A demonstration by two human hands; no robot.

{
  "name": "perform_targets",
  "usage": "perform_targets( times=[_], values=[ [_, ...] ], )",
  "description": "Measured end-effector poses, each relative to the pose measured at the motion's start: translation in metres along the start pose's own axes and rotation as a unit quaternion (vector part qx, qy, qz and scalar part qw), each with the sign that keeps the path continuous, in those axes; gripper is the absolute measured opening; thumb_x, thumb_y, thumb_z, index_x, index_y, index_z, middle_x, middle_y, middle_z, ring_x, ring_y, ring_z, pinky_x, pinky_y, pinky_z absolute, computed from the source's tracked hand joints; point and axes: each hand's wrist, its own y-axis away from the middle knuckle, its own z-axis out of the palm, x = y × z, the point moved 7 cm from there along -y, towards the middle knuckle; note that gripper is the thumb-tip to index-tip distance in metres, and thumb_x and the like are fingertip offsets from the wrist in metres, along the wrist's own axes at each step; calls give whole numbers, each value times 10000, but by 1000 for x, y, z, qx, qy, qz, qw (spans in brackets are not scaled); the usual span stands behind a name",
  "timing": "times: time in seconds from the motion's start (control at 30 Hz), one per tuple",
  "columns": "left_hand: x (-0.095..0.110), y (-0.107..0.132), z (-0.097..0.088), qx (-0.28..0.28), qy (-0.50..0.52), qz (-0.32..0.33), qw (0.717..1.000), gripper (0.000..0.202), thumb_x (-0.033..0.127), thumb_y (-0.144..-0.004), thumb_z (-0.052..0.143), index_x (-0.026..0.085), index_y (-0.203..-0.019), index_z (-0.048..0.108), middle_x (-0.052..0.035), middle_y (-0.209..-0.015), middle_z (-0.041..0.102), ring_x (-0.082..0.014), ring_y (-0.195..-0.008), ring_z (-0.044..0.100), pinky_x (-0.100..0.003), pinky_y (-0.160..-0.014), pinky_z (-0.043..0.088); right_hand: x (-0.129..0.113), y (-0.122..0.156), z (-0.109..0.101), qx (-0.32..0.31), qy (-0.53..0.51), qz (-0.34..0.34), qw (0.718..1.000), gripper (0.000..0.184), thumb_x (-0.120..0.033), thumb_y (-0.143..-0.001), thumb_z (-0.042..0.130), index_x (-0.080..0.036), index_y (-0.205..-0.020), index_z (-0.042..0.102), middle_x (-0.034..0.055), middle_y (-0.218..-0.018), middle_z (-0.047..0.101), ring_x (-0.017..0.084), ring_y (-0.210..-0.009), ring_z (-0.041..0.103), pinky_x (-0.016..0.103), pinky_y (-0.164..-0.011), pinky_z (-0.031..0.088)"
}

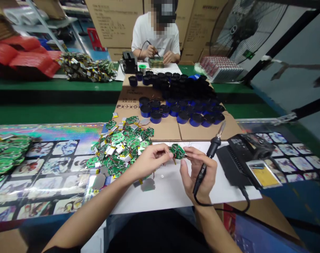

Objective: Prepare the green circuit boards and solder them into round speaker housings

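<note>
Above a white sheet (149,202), a small green circuit board (178,151) is held up between my hands. My left hand (151,160) pinches its left edge, where thin wires hang down. The fingertips of my right hand (200,172) touch the board's right edge. Lying across that same hand is a black soldering iron (214,146), its metal tip pointing up and away, its cord looping under my wrist. Left of the board spreads a heap of green circuit boards (120,142) with silver battery packs and wires attached.
Several blue and black round cases (176,110) stand on cardboard (162,133) ahead. At right sit a black soldering station (235,163) and a yellow sponge in a tray (264,174). More boards (9,153) lie far left. Across the bench, a person (156,38) works on boards.
</note>
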Motion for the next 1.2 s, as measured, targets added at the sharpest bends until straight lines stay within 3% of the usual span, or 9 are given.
perform_targets(
  times=[0.2,0.43,0.6,0.67,0.77,0.87,0.97,1.1,1.2],
  values=[
    [7,0,12,-19,-19,17,1000,381,478,-952,670,166,-733,690,-12,-789,549,-141,-710,514,-251,-646,382,6,5,-5,-11,70,-47,996,648,-70,-807,825,-282,-1335,514,110,-1315,652,275,-1263,678,574,-1067,605],
    [55,-8,4,-132,-238,86,958,319,362,-1030,574,207,-843,782,-53,-830,715,-186,-750,650,-275,-715,460,14,4,-23,22,2,-13,1000,519,-21,-848,757,-276,-1248,548,101,-1274,666,238,-1178,730,413,-843,721],
    [72,-61,-71,109,-466,120,870,133,274,-888,734,219,-989,802,-102,-986,680,-237,-812,642,-330,-805,477,15,8,-29,7,4,-16,1000,544,11,-865,720,-266,-1294,534,128,-1331,660,233,-1244,702,354,-832,706],
    [61,-84,-89,139,-521,86,838,194,254,-770,841,194,-935,760,-111,-1024,623,-265,-871,617,-353,-847,474,16,11,-31,-2,17,-16,1000,565,5,-880,707,-268,-1336,516,143,-1358,653,242,-1278,683,352,-829,695],
    [45,-105,-94,123,-540,73,830,230,203,-715,869,189,-803,657,-89,-967,569,-279,-923,580,-364,-896,460,17,13,-39,-7,32,-21,999,568,0,-901,686,-268,-1369,506,150,-1381,646,252,-1325,653,380,-881,676],
    [45,-97,-86,116,-517,98,842,215,214,-806,811,189,-823,599,-79,-994,565,-253,-932,560,-368,-933,446,16,13,-50,-13,44,-23,999,538,0,-916,668,-266,-1357,512,148,-1406,633,254,-1358,632,412,-948,656],
    [55,-65,-67,84,-479,108,867,167,281,-930,717,188,-914,579,-65,-1008,596,-226,-920,573,-363,-917,456,15,12,-63,-20,64,-9,998,488,-17,-931,665,-265,-1326,522,144,-1419,627,263,-1376,621,471,-1038,616],
    [48,-3,-8,-94,-411,111,900,244,386,-949,735,217,-945,557,-67,-1223,665,-254,-1115,632,-371,-977,486,15,10,-72,-43,45,41,997,403,-48,-964,646,-269,-1280,530,145,-1430,622,259,-1334,651,426,-990,635],
    [12,37,32,-187,-385,58,902,223,302,-961,715,236,-1083,540,-69,-1251,673,-238,-1072,670,-351,-884,533,14,7,-70,-87,21,72,993,387,-57,-985,629,-275,-1288,526,150,-1469,612,241,-1262,698,367,-903,655]
  ],
)
